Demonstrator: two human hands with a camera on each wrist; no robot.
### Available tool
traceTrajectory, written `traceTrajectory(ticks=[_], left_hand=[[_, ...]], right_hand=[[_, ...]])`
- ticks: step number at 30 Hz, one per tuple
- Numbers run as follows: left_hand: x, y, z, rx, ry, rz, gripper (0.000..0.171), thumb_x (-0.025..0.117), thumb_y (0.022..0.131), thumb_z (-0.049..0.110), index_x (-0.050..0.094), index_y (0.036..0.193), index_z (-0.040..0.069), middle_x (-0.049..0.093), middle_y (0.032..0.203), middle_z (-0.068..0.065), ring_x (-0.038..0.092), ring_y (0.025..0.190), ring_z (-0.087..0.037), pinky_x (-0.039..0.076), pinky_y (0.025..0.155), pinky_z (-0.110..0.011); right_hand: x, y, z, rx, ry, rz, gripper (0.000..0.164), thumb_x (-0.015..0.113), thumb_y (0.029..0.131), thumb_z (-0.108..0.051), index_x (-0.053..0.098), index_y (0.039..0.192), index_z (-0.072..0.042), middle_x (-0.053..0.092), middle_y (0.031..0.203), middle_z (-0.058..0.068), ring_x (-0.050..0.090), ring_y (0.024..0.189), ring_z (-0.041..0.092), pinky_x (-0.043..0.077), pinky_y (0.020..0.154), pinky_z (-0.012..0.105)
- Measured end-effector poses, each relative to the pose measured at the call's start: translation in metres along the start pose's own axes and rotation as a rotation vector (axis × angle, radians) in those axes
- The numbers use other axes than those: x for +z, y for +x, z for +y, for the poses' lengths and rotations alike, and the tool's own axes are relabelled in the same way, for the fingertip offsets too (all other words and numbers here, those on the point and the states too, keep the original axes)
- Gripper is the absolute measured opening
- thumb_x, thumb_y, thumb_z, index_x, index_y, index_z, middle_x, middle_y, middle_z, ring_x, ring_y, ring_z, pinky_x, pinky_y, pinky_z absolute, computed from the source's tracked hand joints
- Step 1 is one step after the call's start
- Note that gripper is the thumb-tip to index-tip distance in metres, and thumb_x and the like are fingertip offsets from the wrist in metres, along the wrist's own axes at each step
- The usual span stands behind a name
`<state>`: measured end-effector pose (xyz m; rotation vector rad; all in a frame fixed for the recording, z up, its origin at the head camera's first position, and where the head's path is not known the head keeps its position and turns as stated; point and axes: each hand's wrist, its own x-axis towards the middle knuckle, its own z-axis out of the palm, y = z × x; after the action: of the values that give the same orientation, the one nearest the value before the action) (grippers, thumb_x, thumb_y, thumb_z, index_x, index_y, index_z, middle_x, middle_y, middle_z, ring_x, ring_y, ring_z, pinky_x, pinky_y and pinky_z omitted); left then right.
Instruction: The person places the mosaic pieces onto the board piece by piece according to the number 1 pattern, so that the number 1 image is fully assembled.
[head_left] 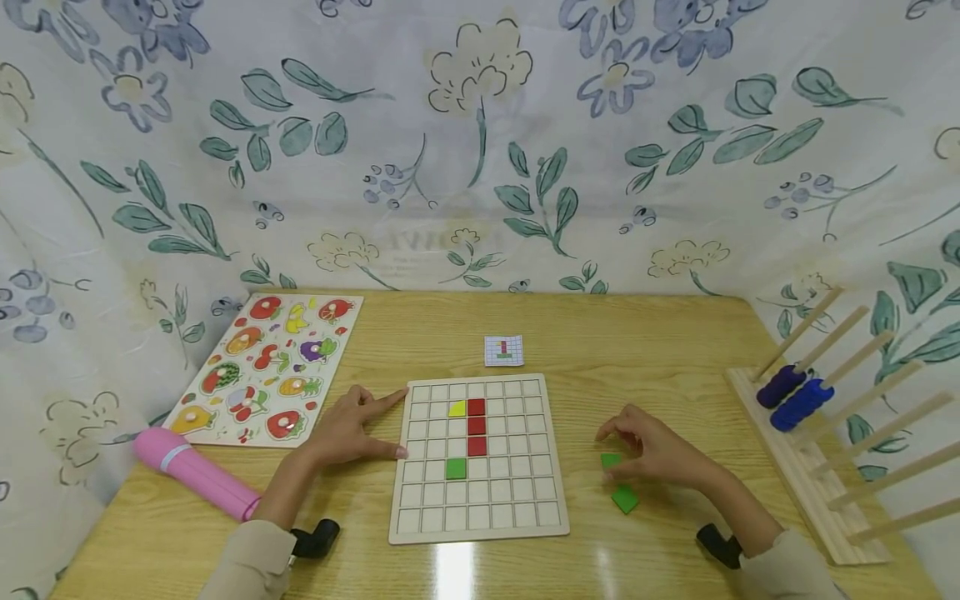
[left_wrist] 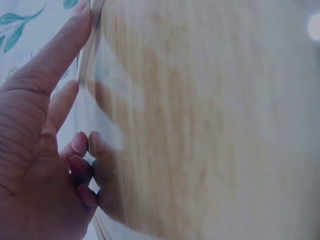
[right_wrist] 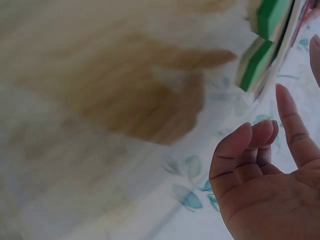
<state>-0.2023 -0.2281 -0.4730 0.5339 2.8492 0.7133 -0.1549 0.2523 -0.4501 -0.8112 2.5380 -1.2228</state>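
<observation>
A square wooden grid board (head_left: 517, 492) lies in front of me. It holds a yellow piece (head_left: 458, 408), a column of red squares (head_left: 477, 426) and one green square (head_left: 456, 468). My left hand (head_left: 347, 429) touches the board's left edge with thumb and index finger spread; its other fingers bend inward in the left wrist view. To the right of the board, my right hand (head_left: 651, 450) is poised over two loose green tiles (head_left: 625, 500), thumb and index finger apart. The right wrist view shows the green tiles (right_wrist: 255, 65) beyond that hand's fingers, with nothing pinched.
Behind the board lies a small printed pattern card (head_left: 503, 351). A fruit picture board (head_left: 262, 367) and a pink microphone-shaped toy (head_left: 198, 473) are at left. On the right stands a wooden peg rack (head_left: 795, 467) with purple and blue pieces (head_left: 802, 404). A floral cloth (head_left: 480, 167) hangs behind.
</observation>
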Motion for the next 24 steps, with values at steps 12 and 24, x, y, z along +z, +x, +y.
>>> traceTrajectory(ticks=[12,24], left_hand=[[0.001,0.0,0.0,0.004,0.003,0.002,0.094,0.082,0.067,0.061,0.047,0.149,0.03,0.034,0.094,-0.004,0.031,0.079,-0.018,0.026,0.065,-0.031],[0.001,0.001,0.0,0.016,0.0,0.003,0.094,0.082,0.068,0.06,0.046,0.149,0.029,0.036,0.095,-0.005,0.033,0.078,-0.018,0.027,0.065,-0.031]], right_hand=[[0.0,-0.009,0.011,-0.008,-0.007,0.001,0.032,0.084,0.079,-0.021,0.07,0.105,-0.01,0.041,0.084,0.003,0.035,0.071,0.01,0.032,0.061,0.024],[0.001,-0.009,0.017,0.02,-0.103,0.021,0.023,0.083,0.08,-0.019,0.071,0.099,-0.01,0.043,0.085,0.0,0.036,0.073,0.004,0.035,0.062,0.022]])
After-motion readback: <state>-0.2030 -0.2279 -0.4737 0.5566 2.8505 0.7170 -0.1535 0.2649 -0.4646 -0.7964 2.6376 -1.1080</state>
